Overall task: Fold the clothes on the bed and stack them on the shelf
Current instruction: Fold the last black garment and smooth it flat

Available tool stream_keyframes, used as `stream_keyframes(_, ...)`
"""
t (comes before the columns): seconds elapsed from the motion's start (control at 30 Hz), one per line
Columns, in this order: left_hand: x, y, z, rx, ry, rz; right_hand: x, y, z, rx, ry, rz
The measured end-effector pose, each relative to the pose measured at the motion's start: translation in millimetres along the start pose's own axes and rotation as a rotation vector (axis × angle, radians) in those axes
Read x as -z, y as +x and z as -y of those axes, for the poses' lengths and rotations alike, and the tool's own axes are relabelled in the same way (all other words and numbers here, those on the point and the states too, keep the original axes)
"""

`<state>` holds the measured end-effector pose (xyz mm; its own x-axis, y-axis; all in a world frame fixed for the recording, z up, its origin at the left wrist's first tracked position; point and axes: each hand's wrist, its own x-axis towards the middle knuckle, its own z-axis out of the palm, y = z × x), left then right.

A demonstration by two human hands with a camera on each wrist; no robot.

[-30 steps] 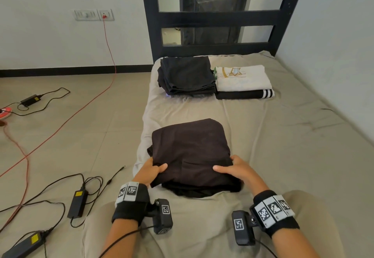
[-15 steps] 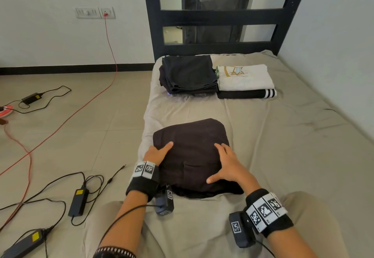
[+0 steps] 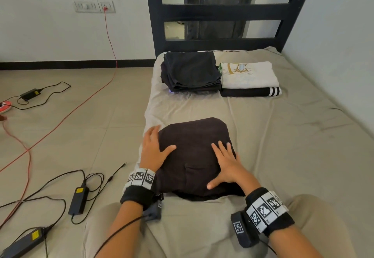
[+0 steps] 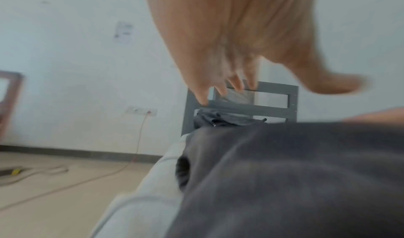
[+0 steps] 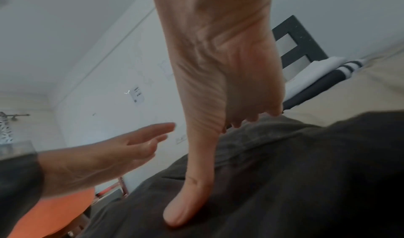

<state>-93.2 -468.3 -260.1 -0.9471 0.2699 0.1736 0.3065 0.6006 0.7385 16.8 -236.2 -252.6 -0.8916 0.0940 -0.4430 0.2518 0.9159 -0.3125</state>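
1. Head view: a folded dark brown garment [image 3: 194, 152] lies on the near part of the bed [image 3: 293, 146], by its left edge. The left hand [image 3: 154, 150] lies spread flat along the garment's left side, thumb on the cloth. The right hand [image 3: 226, 166] presses flat on its right half, fingers straight and apart. At the far end sit a folded black stack [image 3: 191, 71] and, just beside it, a white folded shirt [image 3: 249, 75] on a black striped piece [image 3: 251, 92], before the dark headboard [image 3: 222, 12]. Cables and power adapters [image 3: 78, 199] lie on the floor.
2. Left wrist view: blurred; the left hand's fingers [image 4: 220, 86] are extended above the garment [image 4: 295, 181], holding nothing.
3. Right wrist view: the right hand's thumb [image 5: 190, 198] presses on the garment [image 5: 306, 181]; its other fingertips touch the cloth farther on.
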Motion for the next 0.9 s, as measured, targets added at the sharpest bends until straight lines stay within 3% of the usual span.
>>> stream_keyframes(0.07, 6, 4, -17, -0.218, 0.042, 0.285, 10, 8, 15, 0.101, -0.008, -0.006)
stream_keyframes(0.13, -1, 8, -27, -0.224, 0.307, 0.619, 15, 21, 30, 0.164, -0.049, 0.033)
stream_keyframes(0.2, -11, 8, -24, -0.131, 0.591, 0.8, 16, 34, 41, 0.176, -0.117, 0.11)
stream_keyframes(0.33, -17, 4, -2, 0.068, 0.642, 0.868, 9, 47, 35, 0.103, -0.252, 0.236)
stream_keyframes(0.63, -2, 8, -2, 0.098, 0.749, 1.028, 10, 34, -30, 0.002, -0.107, 0.262)
stream_keyframes(0.73, 7, 21, -14, 0.061, 0.667, 0.924, 30, 33, -30, 0.006, -0.017, 0.223)
stream_keyframes(0.83, 4, 45, -20, -0.068, 0.491, 0.547, 52, 51, -21, 0.078, 0.237, -0.151)
stream_keyframes(0.9, -5, 61, -17, -0.122, 0.435, 0.354, 63, 70, -17, 0.105, 0.273, -0.347)
